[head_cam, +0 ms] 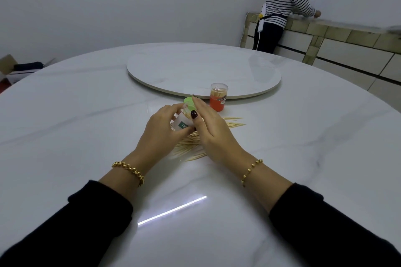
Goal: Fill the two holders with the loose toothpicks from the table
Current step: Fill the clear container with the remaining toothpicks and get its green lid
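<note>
My left hand [161, 128] grips a clear holder [181, 122] with a white and green label, tilted with its mouth toward the right. My right hand [211, 131] is at that mouth, thumb and straight fingers pinching toothpicks [188, 115] that reach into the holder. A pile of loose toothpicks [191, 148] lies on the table under and between both hands, and some stick out to the right [235, 124]. A green lid [188, 102] lies just behind the hands. The second holder [218, 97], orange with a clear cap, stands upright with toothpicks inside.
The round white marble table [86, 136] carries a raised turntable [204, 71] just behind the orange holder. A person in a striped top [282, 8] stands at a tiled counter at the far right. A cardboard box [13, 69] sits on the floor at the far left.
</note>
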{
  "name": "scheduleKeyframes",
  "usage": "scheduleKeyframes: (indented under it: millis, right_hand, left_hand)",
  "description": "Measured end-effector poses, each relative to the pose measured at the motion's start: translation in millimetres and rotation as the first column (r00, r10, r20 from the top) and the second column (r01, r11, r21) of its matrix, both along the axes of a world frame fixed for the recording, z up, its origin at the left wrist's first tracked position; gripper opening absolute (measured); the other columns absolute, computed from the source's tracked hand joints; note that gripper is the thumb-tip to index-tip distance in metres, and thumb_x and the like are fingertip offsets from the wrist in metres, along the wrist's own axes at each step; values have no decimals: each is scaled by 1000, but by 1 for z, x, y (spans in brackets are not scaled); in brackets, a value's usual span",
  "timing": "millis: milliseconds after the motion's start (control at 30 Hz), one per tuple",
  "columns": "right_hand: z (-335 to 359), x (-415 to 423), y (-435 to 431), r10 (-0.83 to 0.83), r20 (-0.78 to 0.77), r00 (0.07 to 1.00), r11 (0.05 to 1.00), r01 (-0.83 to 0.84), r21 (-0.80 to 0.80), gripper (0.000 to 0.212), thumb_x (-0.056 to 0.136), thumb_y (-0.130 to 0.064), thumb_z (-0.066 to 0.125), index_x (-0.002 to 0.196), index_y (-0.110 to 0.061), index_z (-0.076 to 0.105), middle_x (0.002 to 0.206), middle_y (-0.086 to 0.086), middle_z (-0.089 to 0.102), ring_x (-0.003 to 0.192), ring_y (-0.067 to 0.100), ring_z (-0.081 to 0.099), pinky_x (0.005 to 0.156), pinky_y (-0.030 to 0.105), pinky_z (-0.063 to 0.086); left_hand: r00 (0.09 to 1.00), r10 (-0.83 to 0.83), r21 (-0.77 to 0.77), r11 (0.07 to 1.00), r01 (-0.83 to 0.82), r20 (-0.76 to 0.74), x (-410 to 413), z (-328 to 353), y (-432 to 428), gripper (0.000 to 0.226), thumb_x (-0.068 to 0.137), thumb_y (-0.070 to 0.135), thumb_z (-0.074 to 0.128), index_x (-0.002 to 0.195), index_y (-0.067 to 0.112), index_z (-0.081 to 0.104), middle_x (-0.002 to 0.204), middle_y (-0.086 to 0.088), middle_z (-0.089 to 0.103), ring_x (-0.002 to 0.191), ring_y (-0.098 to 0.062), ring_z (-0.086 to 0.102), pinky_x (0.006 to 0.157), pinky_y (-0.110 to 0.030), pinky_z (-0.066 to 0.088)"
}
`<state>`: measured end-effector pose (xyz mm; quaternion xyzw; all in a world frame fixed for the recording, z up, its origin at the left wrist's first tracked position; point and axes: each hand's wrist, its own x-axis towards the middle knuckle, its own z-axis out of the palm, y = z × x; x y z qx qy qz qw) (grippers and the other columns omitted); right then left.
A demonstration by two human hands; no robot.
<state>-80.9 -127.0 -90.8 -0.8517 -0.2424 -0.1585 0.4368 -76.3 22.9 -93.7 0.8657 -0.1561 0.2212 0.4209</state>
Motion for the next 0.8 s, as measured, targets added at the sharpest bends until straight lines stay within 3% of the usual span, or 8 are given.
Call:
scheduleKeyframes:
  millis: [133, 333, 433, 533, 667, 800]
  right_hand:
    - [3, -4, -5, -6, 71, 997, 1000, 5, 4, 55, 100, -34, 31, 152, -26, 15, 143, -9, 47, 128, -2, 39, 112, 47, 27]
    - [-2, 0, -10, -28, 107, 994, 997, 35, -66, 42, 99, -30, 29, 131, -22, 55, 135, -7, 56, 135, 3, 37, 114, 49, 19]
    - [1, -2, -11, -31, 192, 981, 999, 33, -7, 37, 99, -22, 34, 119, -14, 64, 123, -2, 63, 124, 8, 48, 108, 46, 32]
    - [2, -1, -11, -41, 253, 967, 998, 29, 53, 33, 98, -22, 37, 111, -12, 66, 115, -2, 65, 114, 9, 53, 99, 35, 42]
    - [-3, 7, -14, -100, 123, 987, 994, 94, 54, 30, 95, -19, 42, 116, -14, 63, 118, -3, 63, 112, 9, 53, 96, 26, 42]
    - [-11, 20, -18, -112, -55, 992, 988, 105, -112, 34, 98, -14, 42, 131, -13, 53, 130, 2, 56, 121, 15, 49, 100, 25, 38]
  left_hand:
    - [1000, 29, -13, 999, -29, -1, 0, 1, 1, 48, 77, 38, 73, 120, 22, 59, 107, 4, 61, 92, -8, 55, 72, -11, 41]
    - [999, 36, -16, 999, -36, -10, 0, 2, 3, 48, 76, 36, 75, 120, 23, 59, 107, 3, 61, 93, -9, 55, 71, -10, 41]
    - [999, 45, -8, 999, -45, -7, 2, 2, 6, 51, 75, 35, 77, 121, 22, 59, 108, 4, 61, 93, -9, 54, 68, -4, 39]
    - [998, 69, -1, 998, -69, -2, 3, 3, 9, 53, 75, 35, 77, 122, 19, 59, 111, 4, 60, 95, -10, 54, 68, -5, 38]
    - [995, 98, -13, 995, -98, -7, 6, 1, 18, 54, 76, 33, 77, 123, 19, 57, 113, 1, 60, 97, -11, 53, 68, -7, 37]
    - [991, 124, -57, 990, -126, -44, 9, -1, 27, 52, 76, 35, 77, 122, 21, 58, 113, 2, 60, 98, -11, 55, 69, -8, 38]
